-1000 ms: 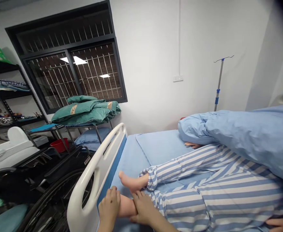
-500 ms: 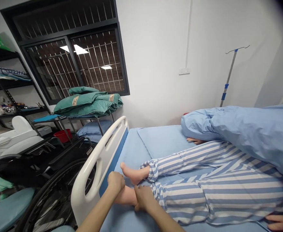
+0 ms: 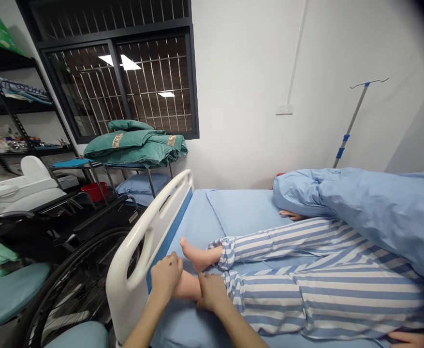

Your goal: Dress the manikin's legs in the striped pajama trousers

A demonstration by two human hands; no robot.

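A figure in blue-and-white striped trousers [image 3: 357, 285] lies on the bed; whether a person or a manikin I cannot tell. My left hand [image 3: 166, 276] is closed round the front of the nearer foot [image 3: 187, 286], hiding its toes. Wrapped round the ankle of that same leg, just below the bunched trouser cuff [image 3: 233, 285], is my right hand [image 3: 212, 291]. The other foot [image 3: 197, 255] rests bare beside it, toes pointing up, untouched by my hands.
A white footboard [image 3: 119, 285] stands close to my left hand. Blue bedding [image 3: 374, 198] covers the figure's upper body. Left of the bed are a wheelchair [image 3: 52, 285], green folded quilts [image 3: 135, 147] and shelving [image 3: 10, 108]. An IV pole [image 3: 349, 128] stands behind.
My left hand has shifted slightly left on the foot, toward the footboard, and its knuckles have turned more into view. My right hand keeps its hold on the ankle. The camera view has shifted a little.
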